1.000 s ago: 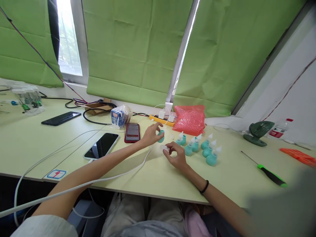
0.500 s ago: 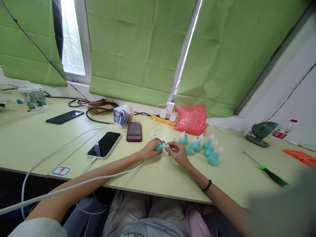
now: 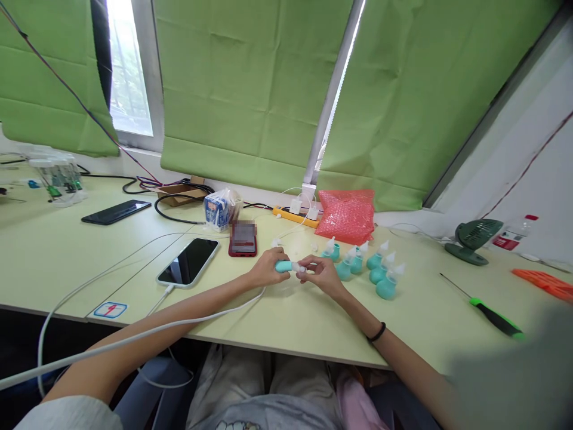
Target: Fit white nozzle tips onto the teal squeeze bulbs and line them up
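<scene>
No words or numbers could be read. At eight o'clock from the view's centre, a sticker [image 3: 110, 309] on the table [image 3: 313, 328] bore a red arrow in a blue border. The red label [image 3: 507, 241] on the bottle [image 3: 520, 229] at three o'clock and the print on the blue pack [image 3: 216, 213] at nine were illegible; the red-cased phone's screen [image 3: 244, 237], near eight, was pixelated.

A green fan [image 3: 478, 233] beside a red-capped bottle [image 3: 517, 232], a red bubble-wrap pouch [image 3: 345, 216] near a yellow power strip [image 3: 285, 214]
</scene>
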Tool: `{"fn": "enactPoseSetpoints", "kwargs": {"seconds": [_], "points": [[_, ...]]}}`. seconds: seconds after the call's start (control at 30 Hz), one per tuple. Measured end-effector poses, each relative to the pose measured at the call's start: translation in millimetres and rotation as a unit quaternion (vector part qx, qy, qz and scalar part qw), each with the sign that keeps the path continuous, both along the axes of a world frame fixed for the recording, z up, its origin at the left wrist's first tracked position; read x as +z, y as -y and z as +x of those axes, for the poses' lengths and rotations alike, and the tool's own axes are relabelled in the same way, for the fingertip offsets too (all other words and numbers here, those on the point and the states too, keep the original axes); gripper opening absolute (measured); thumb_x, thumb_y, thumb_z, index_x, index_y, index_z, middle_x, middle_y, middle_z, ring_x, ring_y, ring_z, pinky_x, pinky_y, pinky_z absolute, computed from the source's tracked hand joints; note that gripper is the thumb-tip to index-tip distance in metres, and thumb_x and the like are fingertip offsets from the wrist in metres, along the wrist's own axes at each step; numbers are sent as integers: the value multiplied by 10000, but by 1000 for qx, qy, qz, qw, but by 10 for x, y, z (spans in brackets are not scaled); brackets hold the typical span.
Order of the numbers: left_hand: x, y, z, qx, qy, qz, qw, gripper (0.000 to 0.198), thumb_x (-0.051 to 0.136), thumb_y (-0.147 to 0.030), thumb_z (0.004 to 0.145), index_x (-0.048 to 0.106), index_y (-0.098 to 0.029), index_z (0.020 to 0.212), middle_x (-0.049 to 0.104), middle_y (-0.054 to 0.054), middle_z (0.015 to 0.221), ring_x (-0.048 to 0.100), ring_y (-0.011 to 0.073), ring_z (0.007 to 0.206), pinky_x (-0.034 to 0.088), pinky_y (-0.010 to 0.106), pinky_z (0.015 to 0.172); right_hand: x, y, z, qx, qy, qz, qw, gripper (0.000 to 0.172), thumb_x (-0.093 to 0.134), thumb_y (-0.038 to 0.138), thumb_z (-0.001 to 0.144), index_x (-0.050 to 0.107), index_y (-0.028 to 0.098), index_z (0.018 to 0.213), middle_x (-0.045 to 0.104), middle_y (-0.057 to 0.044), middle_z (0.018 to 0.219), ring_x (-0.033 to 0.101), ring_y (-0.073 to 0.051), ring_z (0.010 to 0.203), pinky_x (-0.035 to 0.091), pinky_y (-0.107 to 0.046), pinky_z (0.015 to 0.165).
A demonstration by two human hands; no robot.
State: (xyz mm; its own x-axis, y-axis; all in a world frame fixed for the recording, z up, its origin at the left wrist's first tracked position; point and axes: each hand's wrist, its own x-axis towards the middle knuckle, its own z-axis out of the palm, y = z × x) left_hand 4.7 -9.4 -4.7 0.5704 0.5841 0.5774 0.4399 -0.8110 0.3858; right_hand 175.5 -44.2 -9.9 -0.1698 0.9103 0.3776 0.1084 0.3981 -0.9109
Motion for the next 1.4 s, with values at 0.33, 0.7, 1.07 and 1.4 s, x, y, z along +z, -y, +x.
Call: {"fn": "enactPoseSetpoints", "kwargs": {"seconds": [0.33, 0.7, 1.07, 1.4], "points": [[-73, 15, -13, 11, -101, 42, 994, 156, 509, -278, 625, 576, -139, 646, 576, 27, 577, 524, 134, 551, 354, 216, 521, -74, 48, 29, -12, 190, 152, 970, 193, 560, 218, 666, 629, 209, 847, 548, -37, 804, 539, -124, 711, 485, -224, 513], [-82, 93, 54, 86, -196, 88, 973, 181, 491, -290, 662, 559, -135, 725, 586, 77, 682, 562, 203, 622, 377, 264, 526, -45, 21, 56, 82, 80, -79, 990, 315, 643, 333, 555, 646, 144, 807, 567, -22, 696, 518, -89, 503, 476, -242, 460], [-117, 154, 75, 16, -260, 190, 947, 96, 436, -178, 674, 504, -125, 717, 539, 75, 685, 528, 182, 636, 379, 265, 510, 32, 4, 121, 136, 21, -322, 937, 150, 680, 169, 501, 638, 92, 622, 584, -8, 512, 501, -52, 418, 420, -149, 406], [-106, 171, 46, -9, -231, 287, 930, 177, 305, -112, 759, 459, -146, 840, 508, 62, 681, 491, 157, 632, 360, 234, 469, -29, -27, 130, 168, -95, -394, 899, 85, 625, 162, 572, 587, 100, 617, 588, -27, 542, 541, -84, 481, 429, -155, 403]]}}
